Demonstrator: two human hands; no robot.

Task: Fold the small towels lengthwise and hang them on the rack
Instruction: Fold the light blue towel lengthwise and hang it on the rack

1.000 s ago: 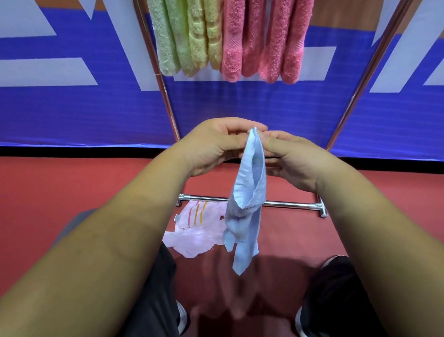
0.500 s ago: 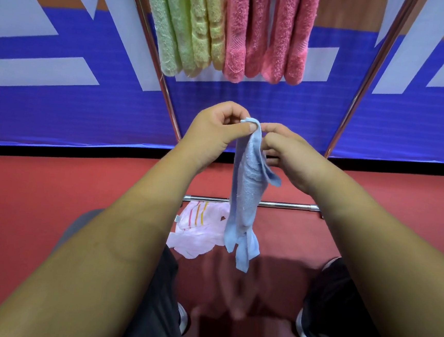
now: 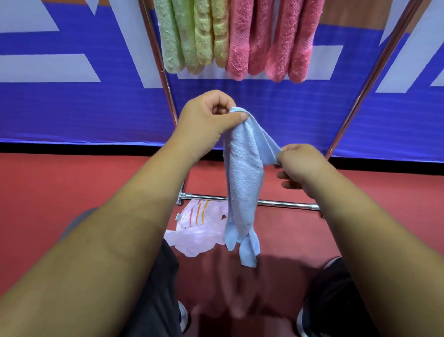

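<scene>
Head view, looking forward and down. The left hand (image 3: 206, 121) pinches the top corner of a small blue towel (image 3: 243, 186) between the thumb and the curled fingers, holding it at the highest point of the cloth. The right hand (image 3: 300, 161), lower and to the right, pinches a second corner or edge of the same towel, so that a short span of cloth is stretched on a slant between the two hands. The rest of the towel hangs freely as a narrow, loosely gathered strip in the middle of the view, crossing in front of the lower bar (image 3: 287, 205) of the rack (image 3: 365, 86); its two loose ends dangle above the red floor (image 3: 52, 193). Whether the strip touches the bar cannot be told. At the top of the view, green towels (image 3: 185, 25) and pink towels (image 3: 273, 30) hang side by side, folded, between the slanting poles of the rack. A pale pink cloth (image 3: 199, 228) with coloured stripes lies crumpled on the floor just beside the bar, partly behind the blue towel. Behind the rack stands a blue and white banner (image 3: 60, 100). The person's dark trousers and shoes (image 3: 308, 335) appear at the bottom.
</scene>
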